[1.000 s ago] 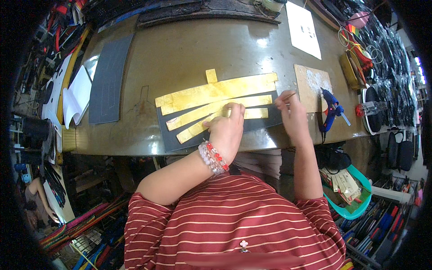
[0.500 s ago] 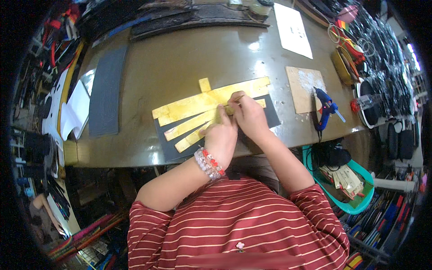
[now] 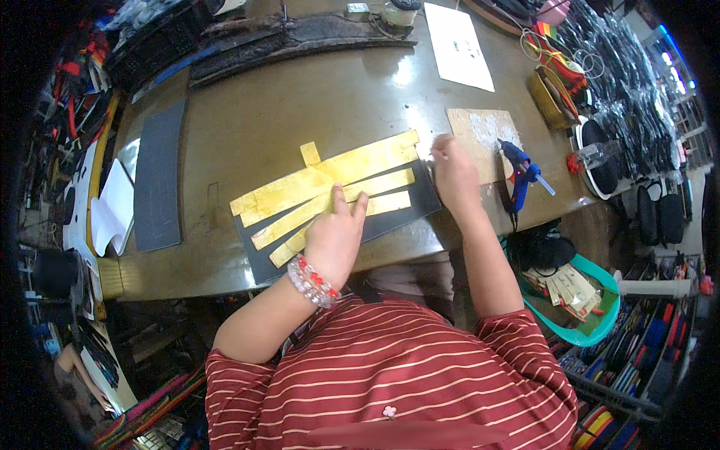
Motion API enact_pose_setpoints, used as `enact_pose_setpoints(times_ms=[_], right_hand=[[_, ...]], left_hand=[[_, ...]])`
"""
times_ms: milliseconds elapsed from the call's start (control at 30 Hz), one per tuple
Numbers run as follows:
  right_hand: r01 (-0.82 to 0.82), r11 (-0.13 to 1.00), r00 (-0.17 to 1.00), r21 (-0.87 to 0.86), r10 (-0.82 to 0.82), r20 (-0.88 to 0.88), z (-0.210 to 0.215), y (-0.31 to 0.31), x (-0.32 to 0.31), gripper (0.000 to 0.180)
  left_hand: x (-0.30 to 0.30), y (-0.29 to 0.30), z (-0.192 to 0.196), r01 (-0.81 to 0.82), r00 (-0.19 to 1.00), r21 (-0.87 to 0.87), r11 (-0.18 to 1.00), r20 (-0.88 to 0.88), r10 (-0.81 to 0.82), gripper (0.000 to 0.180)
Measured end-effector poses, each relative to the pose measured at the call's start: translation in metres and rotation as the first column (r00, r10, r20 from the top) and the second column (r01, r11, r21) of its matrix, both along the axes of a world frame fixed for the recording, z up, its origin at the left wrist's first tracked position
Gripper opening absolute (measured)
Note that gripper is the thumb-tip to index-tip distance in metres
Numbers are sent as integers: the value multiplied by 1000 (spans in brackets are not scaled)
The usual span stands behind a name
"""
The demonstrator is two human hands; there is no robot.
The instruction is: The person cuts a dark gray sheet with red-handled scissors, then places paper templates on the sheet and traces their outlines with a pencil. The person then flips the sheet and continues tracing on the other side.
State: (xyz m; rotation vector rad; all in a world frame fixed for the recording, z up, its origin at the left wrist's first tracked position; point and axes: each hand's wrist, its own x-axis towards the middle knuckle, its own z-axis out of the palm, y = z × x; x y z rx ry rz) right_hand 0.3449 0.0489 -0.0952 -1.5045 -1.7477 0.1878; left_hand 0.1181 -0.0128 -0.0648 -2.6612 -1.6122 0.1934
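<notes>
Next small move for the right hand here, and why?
Probably bring the right hand back onto the right ends of the gold strips. The left hand lies flat on the lower strips over the dark sheet, while the right sits off their end, near the blue glue gun, apparently holding nothing.

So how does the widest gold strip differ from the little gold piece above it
The widest gold strip is long, lying slantwise partly over the dark sheet; the little gold piece is short and stubby, lying on the bare table. The left hand is nearer the strip. Both share the shiny gold colour.
</notes>
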Motion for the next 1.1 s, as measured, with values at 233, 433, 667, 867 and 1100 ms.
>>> enact_pose_setpoints(times_ms=[233, 433, 667, 867, 1100], right_hand=[[121, 992, 817, 20, -88, -569, -28, -4, 24, 9], [24, 1000, 769, 16, -9, -639, -33, 2, 29, 11], [-32, 998, 775, 49, 56, -630, -35, 1, 31, 11], [-45, 999, 809, -15, 27, -587, -34, 4, 25, 11], [104, 995, 920, 7, -94, -381, -36, 3, 23, 12]], left_hand=[[-79, 55, 5, -274, 948, 59, 960, 186, 259, 33], [-112, 64, 1, -227, 643, -289, 930, 672, 366, 33], [-295, 80, 41, -656, 207, -206, 726, 876, 435, 39], [-394, 71, -20, -913, 329, 72, 402, 715, 617, 35], [-402, 70, -38, -843, 533, 364, 396, 662, 527, 20]])
